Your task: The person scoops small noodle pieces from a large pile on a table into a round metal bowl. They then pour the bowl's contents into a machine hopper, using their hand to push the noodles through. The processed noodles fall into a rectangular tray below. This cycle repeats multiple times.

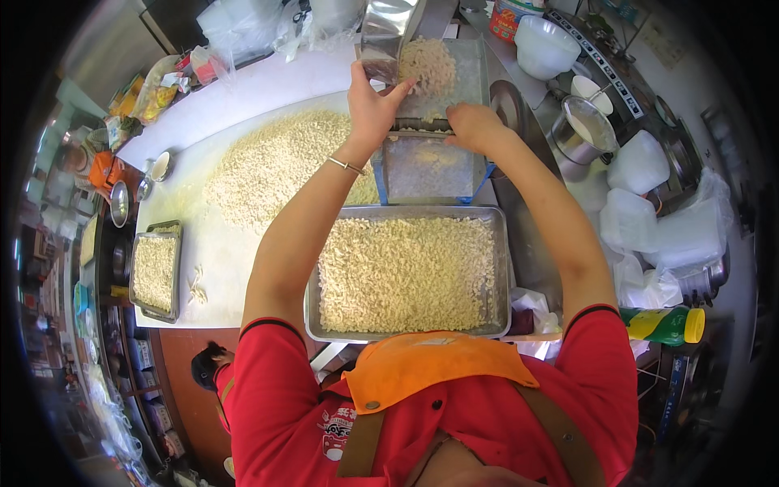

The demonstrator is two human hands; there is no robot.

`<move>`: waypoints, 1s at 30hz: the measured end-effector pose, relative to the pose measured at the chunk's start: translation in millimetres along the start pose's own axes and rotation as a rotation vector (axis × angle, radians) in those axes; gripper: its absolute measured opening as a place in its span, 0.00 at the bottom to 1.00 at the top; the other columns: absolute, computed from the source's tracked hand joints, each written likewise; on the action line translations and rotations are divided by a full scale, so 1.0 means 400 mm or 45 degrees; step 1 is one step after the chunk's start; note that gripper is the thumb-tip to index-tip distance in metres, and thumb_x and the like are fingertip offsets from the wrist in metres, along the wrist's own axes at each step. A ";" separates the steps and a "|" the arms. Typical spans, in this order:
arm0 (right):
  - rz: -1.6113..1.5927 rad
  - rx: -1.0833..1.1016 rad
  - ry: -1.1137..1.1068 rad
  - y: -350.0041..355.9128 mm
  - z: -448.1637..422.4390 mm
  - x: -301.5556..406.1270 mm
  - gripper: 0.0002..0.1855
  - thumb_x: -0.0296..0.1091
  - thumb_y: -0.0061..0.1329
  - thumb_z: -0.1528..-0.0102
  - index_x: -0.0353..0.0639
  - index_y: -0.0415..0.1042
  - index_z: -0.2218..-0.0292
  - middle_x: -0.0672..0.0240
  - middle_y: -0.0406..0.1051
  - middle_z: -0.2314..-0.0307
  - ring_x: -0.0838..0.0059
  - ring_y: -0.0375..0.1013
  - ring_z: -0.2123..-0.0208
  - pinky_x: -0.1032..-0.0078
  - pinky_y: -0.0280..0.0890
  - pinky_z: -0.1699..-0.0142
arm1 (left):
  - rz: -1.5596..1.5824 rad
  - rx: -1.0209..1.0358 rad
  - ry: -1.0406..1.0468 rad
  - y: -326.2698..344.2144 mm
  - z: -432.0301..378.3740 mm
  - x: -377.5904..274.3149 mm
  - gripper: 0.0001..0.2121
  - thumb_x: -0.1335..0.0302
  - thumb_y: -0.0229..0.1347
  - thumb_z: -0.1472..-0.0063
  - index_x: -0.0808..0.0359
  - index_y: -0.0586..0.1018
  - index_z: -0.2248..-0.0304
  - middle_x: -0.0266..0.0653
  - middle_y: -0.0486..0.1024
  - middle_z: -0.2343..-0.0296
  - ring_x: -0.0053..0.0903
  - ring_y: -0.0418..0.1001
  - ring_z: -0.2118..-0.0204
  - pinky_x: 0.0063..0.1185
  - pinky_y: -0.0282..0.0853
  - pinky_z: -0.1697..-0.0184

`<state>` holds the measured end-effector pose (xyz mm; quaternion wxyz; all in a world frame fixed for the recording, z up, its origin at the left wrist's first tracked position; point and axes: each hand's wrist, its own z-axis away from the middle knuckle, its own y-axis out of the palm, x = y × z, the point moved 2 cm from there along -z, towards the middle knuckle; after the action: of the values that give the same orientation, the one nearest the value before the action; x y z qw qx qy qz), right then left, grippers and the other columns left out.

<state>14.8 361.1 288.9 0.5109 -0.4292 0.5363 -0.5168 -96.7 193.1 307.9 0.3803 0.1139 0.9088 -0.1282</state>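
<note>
My left hand (372, 112) reaches up against the lower end of a shiny metal housing or container (389, 33), thumb and forefinger apart. Its other fingers are hidden, so a grip cannot be confirmed. With curled fingers, my right hand (478, 128) touches the right side of the roller slot (423, 125) of a metal machine. Pale dough crumbs (429, 64) lie heaped on the machine's upper metal plate (471, 73). Below the slot sits a floury lower plate (432, 173) with blue side edges. Nearest my body is a metal tray (504, 268) filled with small dough pieces (405, 274).
A broad pile of dough pieces (274, 164) covers much of the white worktop (225, 292). Stacked filled trays (176, 274) stand at its left edge. Bowls (548, 45), a metal pot (572, 161) and plastic containers (630, 219) line the right. Two people are in view at left.
</note>
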 end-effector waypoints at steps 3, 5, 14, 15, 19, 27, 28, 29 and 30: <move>-0.008 0.047 0.043 -0.012 0.001 0.008 0.24 0.46 0.59 0.50 0.36 0.72 0.59 0.53 0.75 0.63 0.52 0.74 0.58 0.61 0.70 0.55 | 0.136 -0.031 -0.039 -0.009 -0.030 0.038 0.25 0.75 0.67 0.48 0.72 0.64 0.58 0.46 0.73 0.62 0.29 0.73 0.59 0.25 0.74 0.60; -0.018 0.042 0.017 -0.014 -0.001 0.012 0.25 0.46 0.59 0.50 0.37 0.72 0.57 0.54 0.74 0.61 0.53 0.74 0.56 0.62 0.70 0.54 | 0.360 -0.062 -0.147 -0.014 -0.034 0.052 0.24 0.77 0.65 0.47 0.72 0.64 0.57 0.45 0.70 0.59 0.29 0.72 0.57 0.25 0.76 0.59; -0.131 0.025 -0.328 0.023 -0.047 0.090 0.29 0.52 0.53 0.47 0.43 0.69 0.50 0.53 0.73 0.60 0.55 0.72 0.54 0.61 0.68 0.51 | 0.731 -0.140 -0.387 -0.030 -0.040 0.003 0.24 0.81 0.61 0.44 0.73 0.61 0.53 0.46 0.65 0.55 0.31 0.72 0.55 0.30 0.80 0.57; -0.074 0.177 -0.268 0.015 -0.056 0.063 0.30 0.53 0.53 0.47 0.44 0.68 0.49 0.53 0.72 0.59 0.55 0.71 0.54 0.62 0.67 0.51 | 0.747 -0.155 -0.395 -0.039 -0.036 -0.008 0.24 0.81 0.61 0.44 0.73 0.61 0.53 0.46 0.66 0.56 0.30 0.72 0.56 0.30 0.80 0.57; 0.159 0.558 -0.056 -0.050 -0.039 0.049 0.31 0.54 0.52 0.47 0.44 0.68 0.47 0.54 0.71 0.57 0.54 0.71 0.53 0.62 0.67 0.50 | 0.832 -0.269 -0.501 -0.085 -0.017 -0.048 0.20 0.80 0.60 0.43 0.73 0.65 0.55 0.41 0.67 0.60 0.27 0.71 0.59 0.34 0.80 0.54; -0.098 0.248 -0.238 0.008 -0.060 0.047 0.31 0.55 0.51 0.47 0.45 0.68 0.47 0.54 0.73 0.60 0.52 0.71 0.54 0.58 0.67 0.51 | 1.346 -0.288 -0.795 -0.185 0.038 -0.076 0.11 0.79 0.58 0.41 0.71 0.71 0.60 0.36 0.68 0.64 0.26 0.66 0.57 0.46 0.69 0.42; -0.021 0.376 -0.132 -0.014 -0.050 0.050 0.32 0.55 0.51 0.47 0.45 0.67 0.47 0.54 0.73 0.59 0.51 0.71 0.53 0.58 0.67 0.51 | 1.354 -0.320 -0.807 -0.204 0.054 -0.073 0.11 0.79 0.58 0.41 0.72 0.71 0.60 0.37 0.68 0.63 0.27 0.66 0.57 0.46 0.68 0.42; -0.081 0.296 -0.184 -0.020 -0.055 0.063 0.30 0.54 0.51 0.46 0.46 0.68 0.48 0.53 0.72 0.59 0.51 0.71 0.54 0.59 0.66 0.51 | 1.361 -0.352 -0.819 -0.221 0.065 -0.069 0.11 0.79 0.58 0.41 0.72 0.71 0.60 0.38 0.68 0.63 0.27 0.67 0.58 0.46 0.68 0.42; -0.147 0.223 -0.223 -0.016 -0.050 0.074 0.28 0.54 0.51 0.46 0.46 0.69 0.49 0.52 0.72 0.59 0.52 0.71 0.54 0.59 0.66 0.52 | 1.380 -0.363 -0.808 -0.226 0.077 -0.064 0.11 0.79 0.57 0.40 0.74 0.70 0.60 0.40 0.68 0.61 0.30 0.67 0.56 0.47 0.66 0.41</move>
<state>-8.7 333.6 290.9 0.5608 -0.4564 0.4169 -0.5508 -86.4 95.3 318.8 0.6530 0.4617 0.5738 0.1768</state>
